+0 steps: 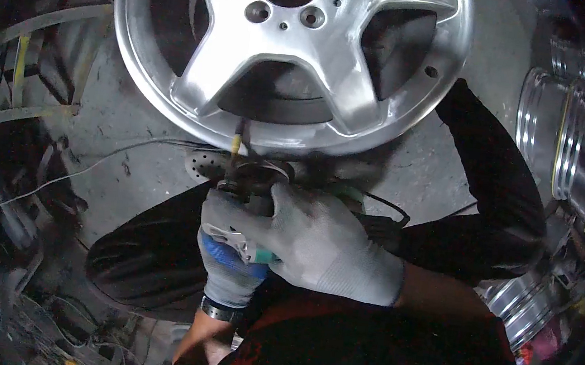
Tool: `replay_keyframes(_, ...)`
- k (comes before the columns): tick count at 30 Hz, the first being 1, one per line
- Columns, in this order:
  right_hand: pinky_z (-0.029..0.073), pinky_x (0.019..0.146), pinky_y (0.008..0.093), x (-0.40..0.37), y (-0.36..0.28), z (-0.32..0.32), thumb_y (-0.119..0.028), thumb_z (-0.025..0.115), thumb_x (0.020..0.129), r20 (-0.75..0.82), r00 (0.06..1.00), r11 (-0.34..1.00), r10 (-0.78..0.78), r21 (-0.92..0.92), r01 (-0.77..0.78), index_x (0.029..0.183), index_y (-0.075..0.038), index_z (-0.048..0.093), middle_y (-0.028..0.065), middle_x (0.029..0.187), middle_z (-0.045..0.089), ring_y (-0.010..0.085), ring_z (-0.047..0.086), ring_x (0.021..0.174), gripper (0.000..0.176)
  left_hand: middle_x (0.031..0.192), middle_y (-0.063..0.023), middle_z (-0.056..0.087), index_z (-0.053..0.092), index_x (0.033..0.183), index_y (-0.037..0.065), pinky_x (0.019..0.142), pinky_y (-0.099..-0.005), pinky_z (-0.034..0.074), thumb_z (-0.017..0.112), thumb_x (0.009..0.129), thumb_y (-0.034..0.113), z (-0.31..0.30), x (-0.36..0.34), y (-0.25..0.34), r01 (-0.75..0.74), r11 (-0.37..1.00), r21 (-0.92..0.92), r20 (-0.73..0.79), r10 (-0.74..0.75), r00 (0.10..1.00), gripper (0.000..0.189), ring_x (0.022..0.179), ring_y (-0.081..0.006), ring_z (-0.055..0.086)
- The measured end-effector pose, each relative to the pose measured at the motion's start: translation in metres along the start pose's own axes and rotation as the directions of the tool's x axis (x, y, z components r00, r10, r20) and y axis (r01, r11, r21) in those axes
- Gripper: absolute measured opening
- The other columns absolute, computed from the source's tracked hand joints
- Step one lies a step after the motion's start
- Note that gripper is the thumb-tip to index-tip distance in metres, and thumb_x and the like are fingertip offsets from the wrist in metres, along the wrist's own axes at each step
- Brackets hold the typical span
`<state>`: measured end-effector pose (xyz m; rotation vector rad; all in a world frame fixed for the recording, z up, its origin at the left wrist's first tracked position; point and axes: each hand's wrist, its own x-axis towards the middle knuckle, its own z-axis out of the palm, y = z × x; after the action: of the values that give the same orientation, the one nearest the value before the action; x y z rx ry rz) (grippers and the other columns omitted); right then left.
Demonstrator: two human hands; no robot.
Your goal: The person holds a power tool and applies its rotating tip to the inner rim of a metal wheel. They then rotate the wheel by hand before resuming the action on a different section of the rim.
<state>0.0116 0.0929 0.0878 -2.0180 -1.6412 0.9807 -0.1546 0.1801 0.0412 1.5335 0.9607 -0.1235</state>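
Observation:
A large silver five-spoke alloy wheel [291, 34] stands in front of me, with its lower rim closest to my hands. Grey-white work gloves cover both hands. My left hand [227, 261], with a dark watch at its wrist, is closed around a die grinder [236, 242]. From the right, my right hand [325, 240] closes over the same tool, its fingers meeting the left hand. A thin shaft with a yellowish bit [237, 146] reaches from the tool to the wheel's lower lip; whether it touches cannot be made out. Much of the tool's body is hidden by the gloves.
Shiny wheel rims [564, 138] stand on the right, with another rim [520, 309] lower down. A metal frame [23, 112] is at the left. A thin cable [84, 172] crosses the grey floor. My bent legs lie on both sides under the wheel.

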Motion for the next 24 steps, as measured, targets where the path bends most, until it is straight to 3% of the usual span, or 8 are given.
replay_keyframes(3,0.051,0.064,0.0387,-0.012,0.004,-0.004,-0.03,0.07,0.082,0.011,0.999,0.999,0.035,-0.016,-0.035,0.148,-0.03,0.043,0.0159,0.093,0.052,0.027,0.061,0.071,0.071,0.137,-0.0117,0.054,0.047,0.138,0.01,0.109,-0.0415,0.042,0.03,0.106,0.042,0.011,0.0,0.003,0.164,0.536,-0.828,0.111,-0.13,0.985,0.048,0.126,-0.0268,0.053)
replay_keyframes(5,0.052,0.067,0.0391,-0.022,0.006,-0.003,-0.031,0.071,0.081,-0.057,0.998,0.999,0.031,-0.026,-0.032,0.147,-0.03,0.044,0.0157,0.094,0.052,0.0277,0.061,0.074,0.071,0.136,-0.0115,0.056,0.05,0.135,0.01,0.108,-0.0422,0.043,0.031,0.105,0.041,0.017,-0.001,0.012,-0.022,1.0,0.007,0.067,0.021,0.998,0.047,0.124,-0.0269,0.055)
replay_keyframes(9,0.052,0.071,0.0393,-0.02,0.005,-0.005,-0.031,0.071,0.081,-0.025,0.997,0.998,0.066,0.023,-0.066,0.147,-0.029,0.045,0.0154,0.096,0.053,0.028,0.062,0.079,0.071,0.133,-0.0123,0.057,0.051,0.134,0.009,0.107,-0.0423,0.044,0.032,0.105,0.042,0.017,0.002,0.015,-0.163,0.92,0.357,0.098,0.137,0.986,0.047,0.122,-0.0265,0.056)
replay_keyframes(12,0.052,0.07,0.0388,-0.005,0.001,-0.007,-0.032,0.071,0.081,0.043,0.998,0.999,0.043,0.028,-0.044,0.147,-0.027,0.045,0.0153,0.097,0.054,0.0273,0.062,0.08,0.07,0.131,-0.0126,0.057,0.05,0.135,0.008,0.105,-0.0418,0.046,0.033,0.106,0.038,0.009,-0.002,0.012,0.045,0.928,-0.371,0.022,-0.039,0.999,0.045,0.121,-0.0257,0.056)
replay_keyframes(14,0.052,0.07,0.0383,-0.003,0.001,-0.005,-0.032,0.07,0.082,0.1,0.994,0.998,0.037,0.044,-0.042,0.147,-0.027,0.045,0.0151,0.097,0.054,0.0265,0.061,0.08,0.069,0.13,-0.0123,0.057,0.049,0.135,0.008,0.104,-0.0413,0.047,0.035,0.106,0.035,0.004,-0.002,0.014,0.159,0.273,-0.949,0.123,-0.144,0.982,0.042,0.12,-0.0257,0.057)
replay_keyframes(18,0.05,0.071,0.037,-0.013,0.005,-0.007,-0.033,0.07,0.082,0.067,0.997,0.999,0.045,0.018,-0.046,0.147,-0.025,0.045,0.0149,0.097,0.054,0.0261,0.06,0.083,0.07,0.131,-0.0122,0.057,0.05,0.135,0.008,0.104,-0.0419,0.047,0.035,0.105,0.036,0.015,0.0,0.006,0.045,0.743,-0.668,0.038,-0.027,0.999,0.043,0.12,-0.0266,0.057)
replay_keyframes(21,0.05,0.071,0.0368,-0.023,0.006,-0.006,-0.034,0.071,0.082,0.029,0.997,0.998,0.066,0.018,-0.066,0.147,-0.025,0.045,0.0157,0.098,0.054,0.0272,0.06,0.085,0.071,0.131,-0.012,0.057,0.049,0.134,0.009,0.103,-0.0415,0.048,0.033,0.106,0.034,0.023,0.0,0.007,-0.142,0.985,0.097,0.021,0.14,0.99,0.041,0.119,-0.026,0.058)
replay_keyframes(24,0.051,0.072,0.0379,-0.019,0.005,-0.005,-0.034,0.071,0.081,0.018,0.999,0.999,0.048,0.021,-0.048,0.147,-0.025,0.044,0.0168,0.099,0.054,0.0287,0.061,0.086,0.072,0.131,-0.0122,0.057,0.049,0.134,0.008,0.103,-0.0412,0.048,0.033,0.106,0.033,0.018,0.002,0.007,0.005,0.973,-0.23,0.045,0.006,0.999,0.041,0.118,-0.0256,0.058)
